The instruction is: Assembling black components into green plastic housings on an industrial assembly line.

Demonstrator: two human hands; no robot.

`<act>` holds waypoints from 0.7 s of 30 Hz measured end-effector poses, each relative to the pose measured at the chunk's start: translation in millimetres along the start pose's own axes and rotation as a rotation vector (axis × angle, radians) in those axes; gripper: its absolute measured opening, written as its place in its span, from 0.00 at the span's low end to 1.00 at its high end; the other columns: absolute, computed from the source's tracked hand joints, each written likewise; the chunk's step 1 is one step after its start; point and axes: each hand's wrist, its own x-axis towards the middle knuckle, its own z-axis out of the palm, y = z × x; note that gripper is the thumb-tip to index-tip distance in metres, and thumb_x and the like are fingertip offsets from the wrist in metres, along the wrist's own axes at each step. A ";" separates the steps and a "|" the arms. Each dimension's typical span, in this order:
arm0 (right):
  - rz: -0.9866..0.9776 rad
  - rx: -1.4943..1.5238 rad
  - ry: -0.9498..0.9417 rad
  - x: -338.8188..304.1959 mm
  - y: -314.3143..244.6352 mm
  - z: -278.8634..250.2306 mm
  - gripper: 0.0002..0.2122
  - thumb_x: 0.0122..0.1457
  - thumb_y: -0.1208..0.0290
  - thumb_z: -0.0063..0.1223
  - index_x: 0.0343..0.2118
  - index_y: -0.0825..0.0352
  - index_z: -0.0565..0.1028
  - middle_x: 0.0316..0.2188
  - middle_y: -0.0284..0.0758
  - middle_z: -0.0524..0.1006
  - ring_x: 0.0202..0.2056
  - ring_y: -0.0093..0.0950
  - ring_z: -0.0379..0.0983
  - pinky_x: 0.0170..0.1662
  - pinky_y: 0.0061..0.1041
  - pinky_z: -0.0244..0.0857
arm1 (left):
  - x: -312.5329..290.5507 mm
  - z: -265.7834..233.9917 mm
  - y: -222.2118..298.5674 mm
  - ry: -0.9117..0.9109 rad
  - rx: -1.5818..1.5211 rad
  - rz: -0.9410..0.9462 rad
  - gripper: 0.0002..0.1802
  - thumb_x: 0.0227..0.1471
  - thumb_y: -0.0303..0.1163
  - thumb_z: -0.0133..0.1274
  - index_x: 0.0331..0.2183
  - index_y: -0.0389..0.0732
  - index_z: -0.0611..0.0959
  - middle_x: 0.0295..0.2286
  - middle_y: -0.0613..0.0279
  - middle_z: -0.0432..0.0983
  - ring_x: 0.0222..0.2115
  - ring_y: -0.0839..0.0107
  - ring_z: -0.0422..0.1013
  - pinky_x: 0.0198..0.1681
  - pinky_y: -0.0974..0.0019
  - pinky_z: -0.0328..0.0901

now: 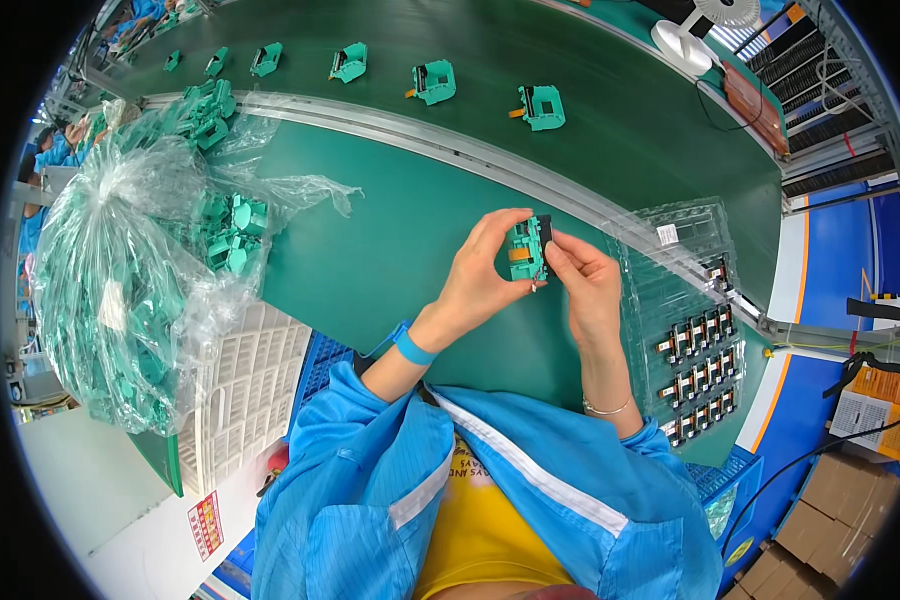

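A small green plastic housing (522, 262) with an orange ribbon piece on its face is held up over the green worktop (370, 230). My left hand (470, 275) grips it between thumb and fingers, which span it from top to bottom. Along its right side runs a black strip (544, 232). My right hand (592, 290) pinches at that strip with thumb and forefinger; whether the strip is fixed to the housing I cannot tell. To the right of my hands lies a clear plastic tray (638, 290) with rows of small black parts (698, 378) that have orange ends.
A dark green conveyor belt (630, 100) crosses beyond the worktop, carrying several green housings (542, 108) in a line. At left a large clear bag (120, 260) of green housings bulges over a white plastic crate (255, 390). A white fan (685, 45) stands far right; cardboard boxes (840, 510) sit lower right.
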 end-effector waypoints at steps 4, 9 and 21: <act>0.002 -0.130 0.025 1.1 3.1 4.9 0.12 0.62 0.77 0.55 0.47 0.74 0.77 0.37 0.36 0.82 0.34 0.19 0.76 0.37 0.19 0.70 | -6.1 8.2 -8.4 0.098 0.148 0.125 0.42 0.30 0.20 0.69 0.52 0.40 0.73 0.50 0.55 0.71 0.49 0.59 0.71 0.47 0.63 0.70; 0.197 0.085 -0.196 2.6 4.0 -3.5 0.12 0.64 0.71 0.52 0.46 0.74 0.77 0.37 0.33 0.81 0.38 0.19 0.75 0.43 0.20 0.66 | -12.4 2.9 -8.4 0.089 0.107 0.223 0.40 0.31 0.20 0.68 0.51 0.39 0.74 0.51 0.54 0.72 0.50 0.56 0.71 0.49 0.61 0.70; -0.093 -0.233 0.007 46.9 -7.3 15.1 0.16 0.62 0.75 0.54 0.51 0.75 0.74 0.36 0.32 0.80 0.34 0.18 0.74 0.37 0.19 0.66 | 19.2 -85.4 -25.9 -0.036 0.408 0.264 0.46 0.37 0.35 0.71 0.57 0.37 0.69 0.55 0.48 0.66 0.57 0.51 0.62 0.60 0.56 0.60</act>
